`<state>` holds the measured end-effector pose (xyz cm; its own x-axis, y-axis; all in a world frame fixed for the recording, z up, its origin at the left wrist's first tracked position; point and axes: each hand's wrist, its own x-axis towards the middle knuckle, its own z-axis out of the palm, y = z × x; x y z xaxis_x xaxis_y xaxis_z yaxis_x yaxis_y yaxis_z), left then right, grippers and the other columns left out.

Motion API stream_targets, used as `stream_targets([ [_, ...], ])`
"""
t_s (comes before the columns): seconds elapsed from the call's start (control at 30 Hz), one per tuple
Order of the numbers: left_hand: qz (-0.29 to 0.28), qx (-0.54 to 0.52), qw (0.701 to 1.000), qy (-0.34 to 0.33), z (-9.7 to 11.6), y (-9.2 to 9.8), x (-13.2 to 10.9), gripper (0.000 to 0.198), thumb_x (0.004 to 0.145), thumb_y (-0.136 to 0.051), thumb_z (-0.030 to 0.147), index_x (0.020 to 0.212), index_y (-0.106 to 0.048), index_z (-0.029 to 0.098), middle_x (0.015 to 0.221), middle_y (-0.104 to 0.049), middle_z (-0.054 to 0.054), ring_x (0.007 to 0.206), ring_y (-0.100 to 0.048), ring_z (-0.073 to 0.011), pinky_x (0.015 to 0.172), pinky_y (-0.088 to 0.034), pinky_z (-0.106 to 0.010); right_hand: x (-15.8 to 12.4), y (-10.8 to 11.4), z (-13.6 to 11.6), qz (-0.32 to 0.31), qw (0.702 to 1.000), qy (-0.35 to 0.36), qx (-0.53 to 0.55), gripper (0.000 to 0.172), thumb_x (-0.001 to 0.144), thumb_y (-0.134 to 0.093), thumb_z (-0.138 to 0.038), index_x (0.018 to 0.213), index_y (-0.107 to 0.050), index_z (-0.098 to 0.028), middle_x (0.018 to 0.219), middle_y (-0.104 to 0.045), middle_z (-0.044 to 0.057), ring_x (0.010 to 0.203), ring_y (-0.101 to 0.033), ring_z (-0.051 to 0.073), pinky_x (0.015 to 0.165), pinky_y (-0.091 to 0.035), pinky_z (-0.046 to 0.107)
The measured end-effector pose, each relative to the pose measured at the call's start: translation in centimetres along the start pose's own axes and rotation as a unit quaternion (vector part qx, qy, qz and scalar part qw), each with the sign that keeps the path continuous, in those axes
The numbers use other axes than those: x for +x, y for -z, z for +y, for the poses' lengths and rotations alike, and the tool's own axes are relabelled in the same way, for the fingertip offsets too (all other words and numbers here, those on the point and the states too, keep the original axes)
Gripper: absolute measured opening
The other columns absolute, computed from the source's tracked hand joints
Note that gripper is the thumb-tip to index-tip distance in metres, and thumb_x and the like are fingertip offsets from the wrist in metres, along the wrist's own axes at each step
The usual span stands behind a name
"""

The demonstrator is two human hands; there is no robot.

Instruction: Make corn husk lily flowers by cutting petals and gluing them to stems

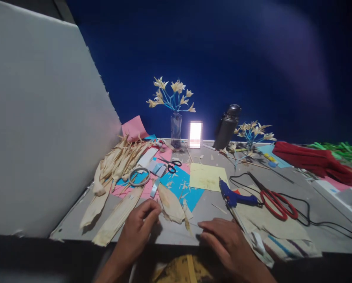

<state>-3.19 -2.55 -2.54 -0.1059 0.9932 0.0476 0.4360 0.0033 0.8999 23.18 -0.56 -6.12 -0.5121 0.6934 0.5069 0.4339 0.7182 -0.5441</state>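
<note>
My left hand (pixel 139 230) rests at the table's front edge with its fingertips pinched together beside a pale dried husk piece (pixel 171 204); anything between them is too small to see. My right hand (pixel 225 241) lies palm down on the grey table (pixel 211 208), fingers stretched toward the left hand and holding nothing. A blue glue gun (pixel 236 197) lies just beyond the right hand. Red-handled scissors (pixel 277 202) lie to its right.
A heap of dried husks (pixel 119 163) lies at the left with a tape roll (pixel 139 176), black scissors (pixel 171 164) and coloured paper sheets (pixel 207 177). At the back stand a vase of husk flowers (pixel 176 129), a flask (pixel 227 127) and red cloth (pixel 314 161). A white board (pixel 43 125) walls the left.
</note>
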Motion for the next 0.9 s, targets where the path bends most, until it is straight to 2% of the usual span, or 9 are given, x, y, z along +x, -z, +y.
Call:
stream_targets([
  [0.1, 0.007, 0.024, 0.999, -0.031, 0.1, -0.5, -0.8, 0.031, 0.09, -0.048, 0.041, 0.068, -0.054, 0.02, 0.061, -0.055, 0.001, 0.059, -0.054, -0.0151, 0.059, -0.041, -0.025, -0.4, -0.3, -0.3, 0.019, 1.0, -0.011, -0.009, 0.022, 0.098, -0.047, -0.021, 0.095, -0.069, -0.018, 0.079, -0.076, 0.005, 0.067, -0.071, 0.016, 0.064, -0.05, 0.024],
  [0.2, 0.03, 0.012, 0.999, -0.029, -0.4, -1.2, -1.4, 0.032, 0.092, -0.047, 0.041, 0.068, -0.052, 0.021, 0.062, -0.053, 0.001, 0.059, -0.053, -0.0151, 0.058, -0.042, -0.024, -0.7, -0.6, -0.5, 0.021, 0.999, -0.037, -0.013, 0.025, 0.098, -0.044, -0.019, 0.087, -0.067, -0.019, 0.073, -0.075, 0.003, 0.063, -0.07, 0.015, 0.063, -0.049, 0.023],
  [0.33, 0.014, -0.026, 1.0, -0.006, -0.9, -1.7, -1.4, 0.033, 0.092, -0.046, 0.042, 0.069, -0.051, 0.021, 0.062, -0.052, 0.002, 0.06, -0.052, -0.0148, 0.057, -0.041, -0.024, -0.9, 0.0, -0.7, -0.027, 0.995, -0.087, 0.032, 0.025, 0.098, -0.046, -0.023, 0.083, -0.066, -0.02, 0.066, -0.071, -0.001, 0.064, -0.069, 0.014, 0.067, -0.048, 0.022],
  [0.5, -0.021, -0.07, 0.997, 0.003, -0.5, -1.7, -0.8, 0.033, 0.091, -0.051, 0.044, 0.069, -0.053, 0.02, 0.062, -0.054, 0.001, 0.06, -0.051, -0.015, 0.06, -0.041, -0.025, -1.0, 1.5, -1.3, -0.064, 0.983, -0.146, 0.091, 0.028, 0.098, -0.047, -0.028, 0.08, -0.066, -0.02, 0.064, -0.071, -0.002, 0.059, -0.066, 0.013, 0.064, -0.047, 0.021],
  [0.7, -0.023, -0.105, 0.994, 0.036, 0.1, -2.0, -0.5, 0.036, 0.089, -0.055, 0.047, 0.067, -0.053, 0.019, 0.06, -0.055, 0.001, 0.059, -0.052, -0.015, 0.059, -0.042, -0.025, -0.9, 1.1, -0.4, -0.095, 0.969, -0.195, 0.114, 0.031, 0.098, -0.048, -0.032, 0.074, -0.064, -0.021, 0.063, -0.07, -0.003, 0.059, -0.066, 0.014, 0.063, -0.045, 0.022],
  [0.77, -0.009, -0.126, 0.991, 0.053, -0.1, -1.8, -0.2, 0.035, 0.088, -0.057, 0.048, 0.069, -0.055, 0.019, 0.06, -0.056, 0.001, 0.058, -0.053, -0.0147, 0.059, -0.043, -0.025, -0.6, 0.9, 0.3, -0.086, 0.969, -0.206, 0.102, 0.033, 0.099, -0.046, -0.033, 0.074, -0.064, -0.021, 0.063, -0.069, -0.002, 0.061, -0.066, 0.014, 0.065, -0.044, 0.023],
  [0.9, 0.064, -0.153, 0.983, 0.082, -0.3, 0.0, 0.6, 0.036, 0.082, -0.063, 0.054, 0.08, -0.06, 0.018, 0.063, -0.057, 0.001, 0.057, -0.052, -0.0142, 0.053, -0.042, -0.024, 0.2, 0.3, 1.7, -0.056, 0.967, -0.246, 0.037, 0.037, 0.101, -0.038, -0.034, 0.075, -0.061, -0.021, 0.061, -0.067, -0.002, 0.06, -0.066, 0.016, 0.063, -0.044, 0.025],
])
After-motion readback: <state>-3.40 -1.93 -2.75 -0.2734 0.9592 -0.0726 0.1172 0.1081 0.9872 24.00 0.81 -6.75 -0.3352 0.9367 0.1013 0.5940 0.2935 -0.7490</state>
